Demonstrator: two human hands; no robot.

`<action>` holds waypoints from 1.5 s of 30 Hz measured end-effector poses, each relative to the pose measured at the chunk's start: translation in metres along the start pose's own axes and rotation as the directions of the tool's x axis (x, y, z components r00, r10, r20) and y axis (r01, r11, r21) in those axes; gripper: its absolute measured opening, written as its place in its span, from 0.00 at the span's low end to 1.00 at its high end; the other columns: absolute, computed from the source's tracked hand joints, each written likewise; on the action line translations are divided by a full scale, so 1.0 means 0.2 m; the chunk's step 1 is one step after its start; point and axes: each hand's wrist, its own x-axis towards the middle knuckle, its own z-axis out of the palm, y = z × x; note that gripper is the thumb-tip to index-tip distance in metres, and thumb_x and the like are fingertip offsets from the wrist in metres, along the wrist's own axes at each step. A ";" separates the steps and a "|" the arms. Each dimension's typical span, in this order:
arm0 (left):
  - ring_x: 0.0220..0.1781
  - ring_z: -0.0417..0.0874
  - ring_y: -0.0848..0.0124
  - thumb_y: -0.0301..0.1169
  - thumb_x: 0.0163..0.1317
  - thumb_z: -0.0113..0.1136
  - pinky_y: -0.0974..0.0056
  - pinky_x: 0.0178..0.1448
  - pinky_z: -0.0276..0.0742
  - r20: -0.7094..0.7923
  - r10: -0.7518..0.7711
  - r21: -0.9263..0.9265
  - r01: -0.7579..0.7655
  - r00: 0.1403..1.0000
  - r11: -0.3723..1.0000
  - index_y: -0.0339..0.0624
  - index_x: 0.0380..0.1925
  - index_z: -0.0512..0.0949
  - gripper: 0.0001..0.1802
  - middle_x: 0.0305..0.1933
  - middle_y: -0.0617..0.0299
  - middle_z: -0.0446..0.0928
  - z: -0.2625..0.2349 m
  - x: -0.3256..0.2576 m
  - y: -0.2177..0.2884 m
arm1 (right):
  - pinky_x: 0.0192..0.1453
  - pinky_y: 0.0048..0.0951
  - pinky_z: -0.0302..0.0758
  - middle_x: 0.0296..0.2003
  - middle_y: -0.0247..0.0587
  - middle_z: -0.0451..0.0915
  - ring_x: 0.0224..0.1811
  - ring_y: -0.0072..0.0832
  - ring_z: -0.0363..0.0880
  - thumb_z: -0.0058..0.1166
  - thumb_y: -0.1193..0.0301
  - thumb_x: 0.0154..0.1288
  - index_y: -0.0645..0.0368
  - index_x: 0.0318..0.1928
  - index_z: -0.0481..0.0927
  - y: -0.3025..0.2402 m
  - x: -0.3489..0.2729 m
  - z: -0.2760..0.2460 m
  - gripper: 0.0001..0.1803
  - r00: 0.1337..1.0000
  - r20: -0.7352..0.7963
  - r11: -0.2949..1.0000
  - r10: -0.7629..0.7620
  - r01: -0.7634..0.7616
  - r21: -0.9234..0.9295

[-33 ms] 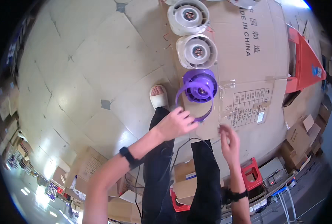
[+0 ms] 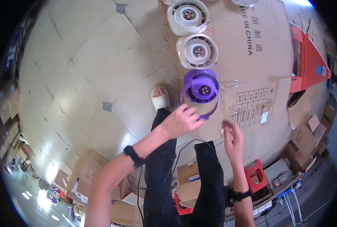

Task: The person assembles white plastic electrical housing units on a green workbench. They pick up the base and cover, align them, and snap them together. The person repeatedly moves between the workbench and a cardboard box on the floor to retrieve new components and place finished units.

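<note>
A purple fan housing (image 2: 204,89) with vanes and a round centre sits on a flattened cardboard sheet. A thin purple ring (image 2: 212,111) rests tilted against its near side. My left hand (image 2: 182,122) has its fingers curled on the ring's near edge. Part of the ring is hidden behind those fingers. My right hand (image 2: 233,142) hovers to the right of the ring, fingers loosely bent and apart, with nothing in it. Beyond the purple housing, a white fan housing (image 2: 197,52) and another white housing (image 2: 187,16) stand in a row.
The cardboard sheet (image 2: 232,68) lies on the tiled floor (image 2: 81,75). A red metal frame (image 2: 308,60) is at the far right. Closer in are a red stool (image 2: 256,176) and open cardboard boxes (image 2: 304,140). A black cable (image 2: 181,151) crosses my legs.
The ring has tipped lower and away, and sits closer against the purple housing. Both hands have shifted only slightly.
</note>
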 end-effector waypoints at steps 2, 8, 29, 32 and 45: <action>0.52 0.77 0.64 0.31 0.51 0.57 0.59 0.56 0.72 -0.027 -0.005 0.083 0.008 1.000 0.996 0.48 0.31 0.78 0.06 0.35 0.63 0.76 0.07 0.13 -0.04 | 0.43 0.30 0.76 0.40 0.48 0.82 0.38 0.34 0.82 0.51 0.80 0.67 0.66 0.47 0.79 -0.01 0.14 0.03 0.09 0.991 -0.082 0.995 -0.103 0.101 -0.021; 0.56 0.76 0.57 0.28 0.50 0.57 0.52 0.67 0.68 -0.025 -0.095 0.144 0.097 0.995 0.985 0.40 0.32 0.79 0.08 0.38 0.56 0.77 0.22 0.26 -0.06 | 0.47 0.36 0.76 0.42 0.46 0.79 0.43 0.42 0.79 0.56 0.75 0.64 0.60 0.47 0.80 0.02 0.58 0.09 0.11 0.937 -0.122 0.924 -0.328 0.292 -0.249; 0.38 0.88 0.57 0.32 0.51 0.62 0.58 0.42 0.83 0.278 -0.934 -0.192 0.966 0.223 0.174 0.26 0.34 0.82 0.17 0.37 0.43 0.84 -0.07 0.63 -0.73 | 0.43 0.41 0.81 0.37 0.46 0.81 0.42 0.43 0.83 0.60 0.74 0.51 0.58 0.34 0.81 0.07 0.96 0.35 0.08 0.962 0.196 0.649 -0.190 0.273 -0.710; 0.41 0.88 0.54 0.29 0.49 0.64 0.57 0.45 0.83 0.155 -0.977 -0.198 0.973 0.148 0.116 0.29 0.34 0.83 0.14 0.39 0.41 0.84 -0.04 0.64 -0.74 | 0.41 0.41 0.81 0.34 0.46 0.83 0.39 0.43 0.84 0.59 0.74 0.52 0.57 0.33 0.82 0.08 0.96 0.36 0.06 0.942 0.259 0.637 -0.216 0.337 -0.694; 0.39 0.85 0.43 0.29 0.46 0.68 0.48 0.40 0.79 0.003 -0.919 -0.150 0.909 0.394 0.389 0.28 0.28 0.81 0.13 0.32 0.34 0.80 -0.19 0.43 -0.66 | 0.37 0.51 0.76 0.26 0.56 0.79 0.33 0.56 0.79 0.54 0.76 0.46 0.60 0.35 0.80 0.18 0.52 -0.10 0.11 0.967 0.045 0.873 -0.252 0.247 -0.421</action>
